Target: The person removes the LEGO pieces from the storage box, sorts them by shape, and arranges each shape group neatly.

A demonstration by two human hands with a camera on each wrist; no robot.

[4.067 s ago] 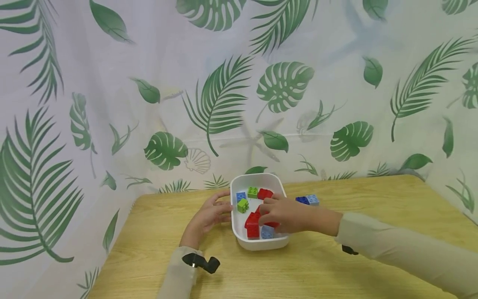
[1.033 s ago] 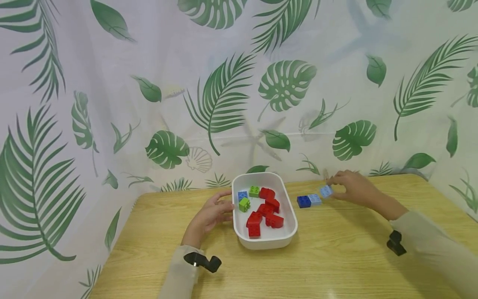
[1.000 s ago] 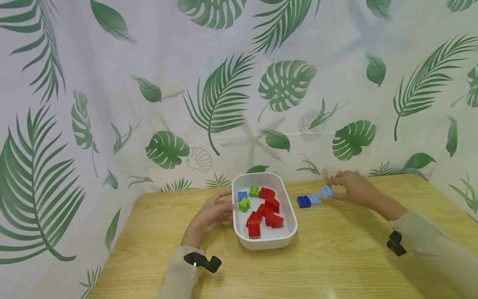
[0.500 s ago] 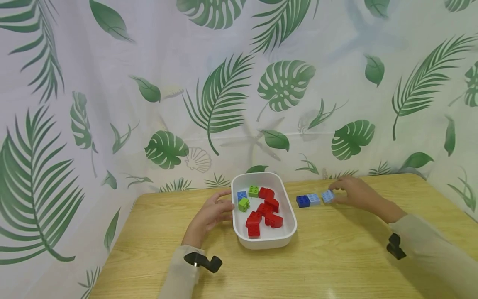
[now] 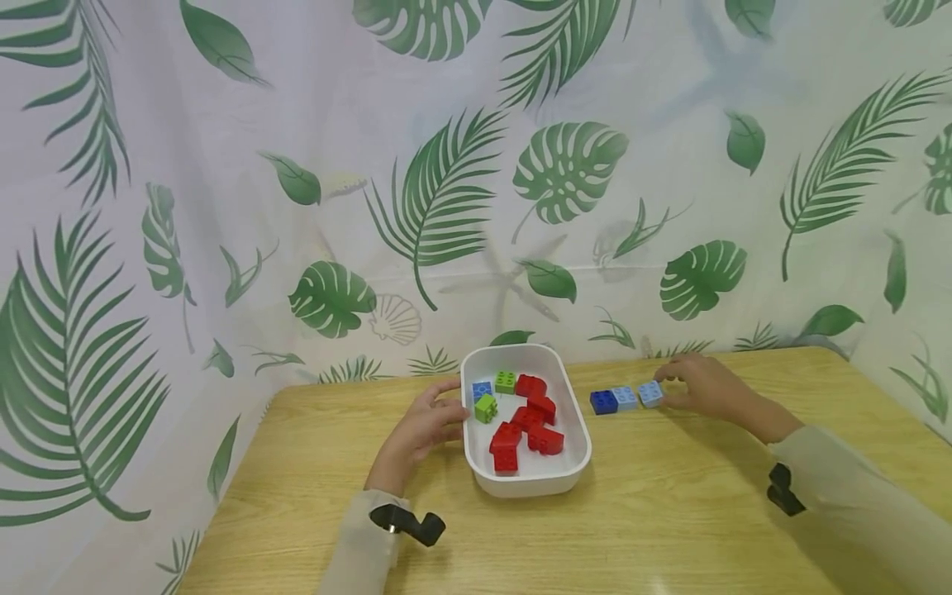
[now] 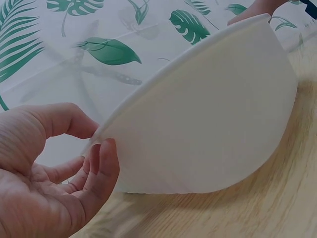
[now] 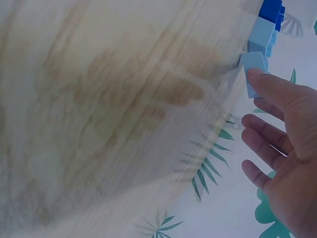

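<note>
In the head view my left hand [image 5: 420, 430] holds the left side of a white plastic tub [image 5: 530, 486]. The left wrist view shows its thumb and curled fingers at the rim of the tub [image 6: 208, 109]. Away to the right, my right hand [image 5: 702, 387] pinches a light blue toy brick [image 5: 650, 394], studs up, low at the table. Its thumb lies on that brick [image 7: 251, 64] in the right wrist view, the other fingers partly bent. Just left, a second light blue brick [image 5: 625, 397] stands against a dark blue brick [image 5: 603, 402].
Inside the tub lie several red bricks [image 5: 545, 440], a green brick [image 5: 506, 382], another green brick [image 5: 486, 408] tipped over, and a blue brick [image 5: 482, 391]. The wooden table [image 5: 632, 529] ends at a leaf-printed curtain [image 5: 461, 207] behind.
My right hand was in the tub, then carried the light blue brick out to the right. Over the last second it lowered the brick beside the row and straightened it. The left hand stayed put.
</note>
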